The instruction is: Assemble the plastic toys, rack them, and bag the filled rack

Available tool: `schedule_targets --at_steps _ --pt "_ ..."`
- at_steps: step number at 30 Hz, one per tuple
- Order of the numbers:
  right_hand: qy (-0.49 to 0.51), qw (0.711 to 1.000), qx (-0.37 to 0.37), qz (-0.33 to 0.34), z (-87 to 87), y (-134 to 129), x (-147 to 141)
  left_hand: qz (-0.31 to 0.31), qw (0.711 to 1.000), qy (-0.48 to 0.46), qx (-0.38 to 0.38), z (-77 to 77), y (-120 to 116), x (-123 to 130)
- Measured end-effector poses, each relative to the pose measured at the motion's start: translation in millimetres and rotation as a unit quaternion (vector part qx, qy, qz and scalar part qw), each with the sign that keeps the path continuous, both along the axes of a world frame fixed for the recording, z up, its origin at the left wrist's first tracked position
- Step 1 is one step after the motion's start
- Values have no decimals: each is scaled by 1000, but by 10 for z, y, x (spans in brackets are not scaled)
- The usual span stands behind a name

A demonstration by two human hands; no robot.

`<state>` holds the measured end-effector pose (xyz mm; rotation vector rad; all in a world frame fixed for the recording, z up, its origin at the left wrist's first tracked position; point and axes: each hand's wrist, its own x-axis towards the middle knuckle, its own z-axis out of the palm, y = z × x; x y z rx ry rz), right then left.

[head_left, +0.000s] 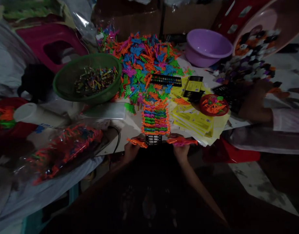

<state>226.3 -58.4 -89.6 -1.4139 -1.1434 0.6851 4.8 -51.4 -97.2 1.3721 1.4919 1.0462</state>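
My left hand [131,152] is closed around an orange plastic toy piece [137,143] at the table's near edge. My right hand [181,152] grips orange and pink plastic toy pieces [182,141]. Between the hands lies a black slatted plastic tray [153,140]. Rows of toy pieces [155,118] in orange, green, blue and pink cover its far part, and its near end is bare. Beyond it rises a big loose pile of the same coloured pieces [144,53]. The exact kind of toy is too small and dark to make out.
A green basin [88,58] with small multicoloured items stands left, near a bag of toy pieces [66,149]. Yellow printed cards [193,118], a red bowl [214,105], black trays [194,86] and a purple basin [208,48] are right. Another person's arm [255,100] reaches in there.
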Motion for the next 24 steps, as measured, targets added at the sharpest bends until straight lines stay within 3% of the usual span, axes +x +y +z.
schedule_targets --at_steps 6,11,16,24 --pt "-39 990 -134 -19 -319 -36 -230 9 1000 -21 -9 -28 134 163" --pt "-92 985 -147 -9 -233 5 -233 38 998 21 -34 2 187 159" --pt "-178 968 -175 0 -98 10 -234 26 996 87 1 14 166 133" --pt "-226 965 -128 27 -160 36 -275 -12 985 163 59 2 205 197"
